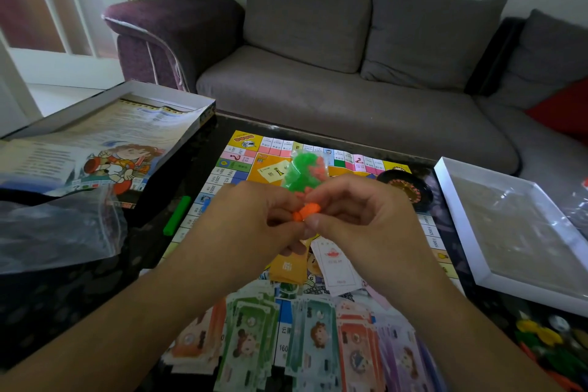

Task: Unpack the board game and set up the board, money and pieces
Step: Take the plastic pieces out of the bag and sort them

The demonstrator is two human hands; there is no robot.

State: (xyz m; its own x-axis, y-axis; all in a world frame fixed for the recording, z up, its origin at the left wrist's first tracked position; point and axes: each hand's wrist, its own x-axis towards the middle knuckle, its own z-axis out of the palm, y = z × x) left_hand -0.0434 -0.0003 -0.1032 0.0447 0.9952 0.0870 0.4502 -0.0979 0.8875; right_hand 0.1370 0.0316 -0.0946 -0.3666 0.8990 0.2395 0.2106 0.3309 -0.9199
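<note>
Pieces bag [300, 170]: we pinch it in left hand [254, 219] and right hand [359, 216]; a sudden tear would scatter pieces across the board [222, 175].

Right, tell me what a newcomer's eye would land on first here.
First, the two hands meeting mid-frame above the board: the left hand and right hand pinch a clear bag of green and orange pieces. Next, the fanned paper money along the board's near edge. Then the open box holding a cartoon sheet at far left, and the small roulette wheel on the board's far right corner.
</note>
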